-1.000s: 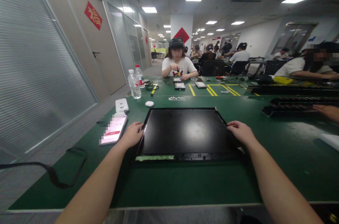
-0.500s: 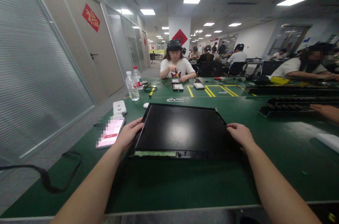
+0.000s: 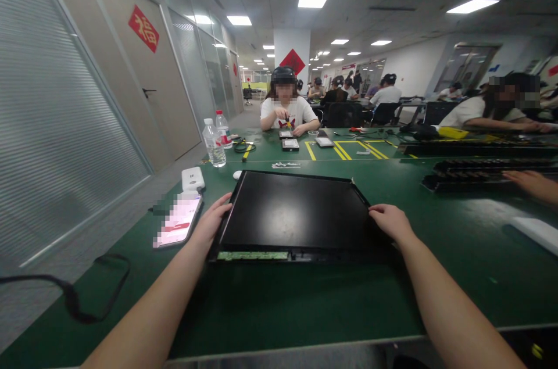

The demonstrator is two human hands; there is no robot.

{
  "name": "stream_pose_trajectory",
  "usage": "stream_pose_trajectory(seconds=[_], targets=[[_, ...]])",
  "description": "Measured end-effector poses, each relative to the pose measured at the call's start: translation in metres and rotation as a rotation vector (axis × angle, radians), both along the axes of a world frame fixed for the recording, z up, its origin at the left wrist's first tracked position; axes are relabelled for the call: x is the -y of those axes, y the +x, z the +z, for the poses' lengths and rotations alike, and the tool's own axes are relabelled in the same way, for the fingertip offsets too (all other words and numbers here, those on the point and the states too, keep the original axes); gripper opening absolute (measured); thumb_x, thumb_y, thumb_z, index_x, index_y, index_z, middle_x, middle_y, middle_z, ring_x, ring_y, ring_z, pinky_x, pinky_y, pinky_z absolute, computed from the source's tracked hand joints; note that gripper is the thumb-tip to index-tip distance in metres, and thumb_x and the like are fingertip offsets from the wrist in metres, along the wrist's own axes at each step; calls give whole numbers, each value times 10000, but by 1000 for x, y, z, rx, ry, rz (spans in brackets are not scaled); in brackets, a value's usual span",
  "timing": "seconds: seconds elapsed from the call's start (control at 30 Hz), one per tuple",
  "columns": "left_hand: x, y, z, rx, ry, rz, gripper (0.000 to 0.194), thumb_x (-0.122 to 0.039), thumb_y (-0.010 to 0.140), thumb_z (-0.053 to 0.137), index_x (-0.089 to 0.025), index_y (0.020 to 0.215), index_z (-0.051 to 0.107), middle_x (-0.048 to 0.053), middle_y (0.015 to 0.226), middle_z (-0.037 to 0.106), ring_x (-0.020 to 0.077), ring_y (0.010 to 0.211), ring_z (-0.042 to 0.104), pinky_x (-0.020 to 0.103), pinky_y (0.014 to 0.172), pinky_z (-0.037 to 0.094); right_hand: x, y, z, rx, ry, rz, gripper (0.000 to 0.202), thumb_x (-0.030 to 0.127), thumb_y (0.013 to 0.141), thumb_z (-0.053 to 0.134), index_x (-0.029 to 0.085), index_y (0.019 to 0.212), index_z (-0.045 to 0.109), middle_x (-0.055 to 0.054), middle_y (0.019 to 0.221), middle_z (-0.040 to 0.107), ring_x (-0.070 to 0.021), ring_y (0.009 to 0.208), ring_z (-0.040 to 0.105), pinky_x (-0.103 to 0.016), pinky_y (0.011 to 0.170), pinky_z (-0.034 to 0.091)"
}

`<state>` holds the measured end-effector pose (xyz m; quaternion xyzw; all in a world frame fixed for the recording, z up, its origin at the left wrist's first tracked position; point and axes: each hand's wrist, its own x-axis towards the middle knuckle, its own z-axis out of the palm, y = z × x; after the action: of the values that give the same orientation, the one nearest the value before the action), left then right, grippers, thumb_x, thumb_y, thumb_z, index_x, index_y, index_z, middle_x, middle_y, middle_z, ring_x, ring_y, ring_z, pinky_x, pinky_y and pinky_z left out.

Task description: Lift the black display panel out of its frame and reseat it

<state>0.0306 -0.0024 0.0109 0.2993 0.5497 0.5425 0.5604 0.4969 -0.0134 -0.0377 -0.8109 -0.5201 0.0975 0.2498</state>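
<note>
The left hand (image 3: 213, 222) and right hand (image 3: 391, 221) hold a black screen panel (image 3: 296, 212) between them.

Each hand is clamped on its own side edge of the panel, over a green counter (image 3: 296, 314) (whether the panel's underside touches it, I cannot tell). The wide, opposite grips probably balance the weight and leave the glossy face untouched. A green circuit strip (image 3: 253, 255) runs along the near edge, closer to the left hand. Just outside that hand lies a lit phone (image 3: 185, 219); a white device (image 3: 192, 178) sits beyond it.
</note>
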Motion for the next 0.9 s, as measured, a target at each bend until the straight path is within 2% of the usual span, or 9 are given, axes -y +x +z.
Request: stream_pose_trajectory(seconds=[0.17, 0.3, 0.43, 0.53, 0.63, 0.77, 0.9], targets=[[-2, -1, -3, 4, -5, -28, 758, -58, 922, 613, -250, 1627, 409, -12, 683, 766, 153, 422, 674, 232, 449, 553, 0, 0, 0, 6, -6, 3, 279, 294, 826, 613, 233, 968, 845, -78, 1043, 806, -270, 951, 734, -331, 781, 549], [0, -1, -4, 2, -3, -56, 819, -41, 872, 665, -241, 1622, 408, -20, 650, 755, 171, 407, 672, 244, 431, 551, 0, 0, 0, 4, -5, -2, 269, 302, 820, 617, 241, 951, 844, -76, 1027, 807, -266, 927, 737, -327, 758, 549], [3, -1, -4, -12, -1, -77, 688, -49, 892, 675, -183, 1546, 510, 21, 670, 776, 198, 485, 724, 267, 488, 588, 0, -1, 0, 1, -2, -2, 269, 309, 816, 616, 245, 943, 845, -77, 1020, 808, -265, 927, 738, -325, 754, 546], [6, -1, -3, -23, 2, -101, 516, -100, 888, 743, -147, 1394, 654, 73, 767, 813, 206, 574, 764, 258, 534, 598, 0, -1, 0, 2, 5, 1, 262, 302, 811, 621, 243, 938, 843, -73, 1010, 810, -256, 921, 741, -308, 750, 541], [8, 0, -1, -27, 15, -119, 393, -129, 894, 761, -142, 1285, 728, 92, 838, 830, 206, 642, 784, 245, 562, 597, 0, -1, -1, 3, 10, 10, 260, 292, 813, 619, 238, 938, 840, -71, 1011, 810, -250, 915, 743, -302, 745, 543], [9, 1, 1, -31, 28, -123, 385, -92, 931, 679, -148, 1309, 726, 88, 857, 837, 199, 673, 790, 246, 594, 606, 0, -1, -1, 8, 4, 19, 267, 294, 818, 617, 230, 948, 841, -78, 1026, 809, -261, 911, 742, -324, 754, 554], [9, 1, 2, -59, 31, -129, 426, -79, 892, 687, -168, 1305, 747, 81, 898, 846, 201, 698, 796, 244, 604, 610, -1, 0, -1, 20, 5, 23, 254, 298, 819, 626, 237, 937, 842, -77, 1026, 809, -270, 946, 740, -330, 788, 554]])
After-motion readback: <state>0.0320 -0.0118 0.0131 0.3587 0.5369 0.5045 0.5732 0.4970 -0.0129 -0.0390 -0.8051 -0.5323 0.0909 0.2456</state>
